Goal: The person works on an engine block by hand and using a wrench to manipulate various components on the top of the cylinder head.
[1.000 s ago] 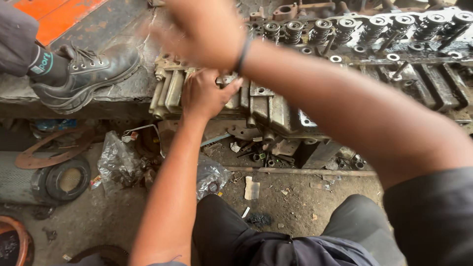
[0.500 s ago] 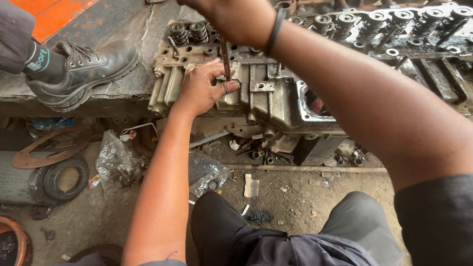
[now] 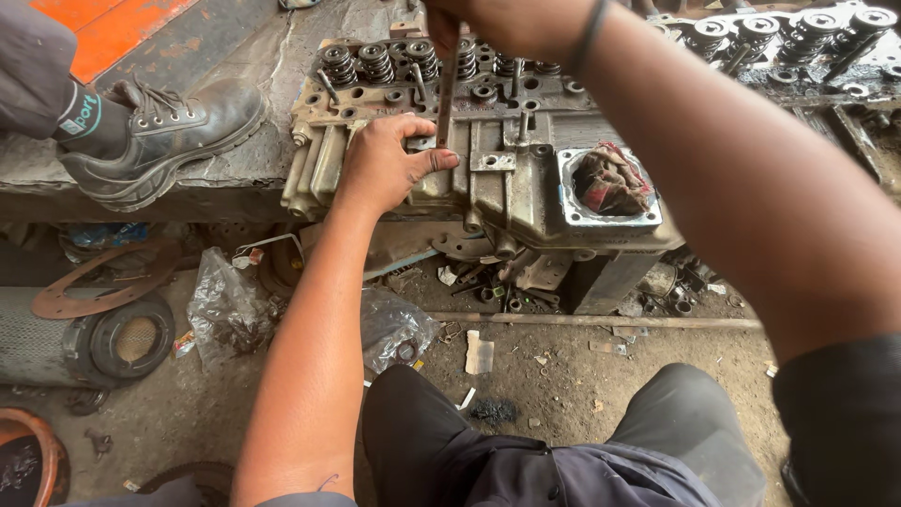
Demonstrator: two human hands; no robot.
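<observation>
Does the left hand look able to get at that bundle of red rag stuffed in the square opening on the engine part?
Probably yes. The left hand rests on the cylinder head, and the red rag sits in the open square port just to its side, uncovered. Only the thin metal tool under the right hand stands nearby, not across the path.

2 clear crumpled plastic bags (image 3: 225, 310) on floor; white label (image 3: 479, 355) nearby.

One cylinder head (image 3: 488, 150), one boot (image 3: 160, 131), one red rag (image 3: 608, 183), perhaps two plastic bags (image 3: 225, 310).
</observation>
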